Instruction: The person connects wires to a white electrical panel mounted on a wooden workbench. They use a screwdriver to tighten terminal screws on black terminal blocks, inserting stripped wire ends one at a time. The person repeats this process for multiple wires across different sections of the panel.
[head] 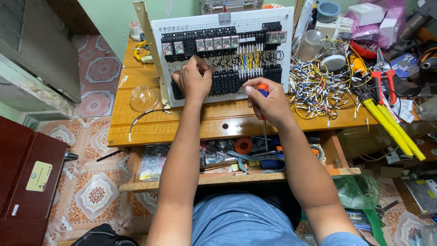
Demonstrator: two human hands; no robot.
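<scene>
On the wooden table [136, 123]: right hand [272, 104], fingers [251, 93] wrapping closed around an orange-handled screwdriver [262, 92], its shaft hanging straight down past the table edge, long axis upright. Left hand [193, 79], fingers curling narrow and pinching at something hidden, pressing against the white perforated panel [218, 27], which is standing tilted just ahead of both hands; the left is nearer it. The panel is carrying black terminal rows [227, 82], clear relays [216, 44] and looping wires. A tangle of loose wires [314, 89] is lying to the right.
</scene>
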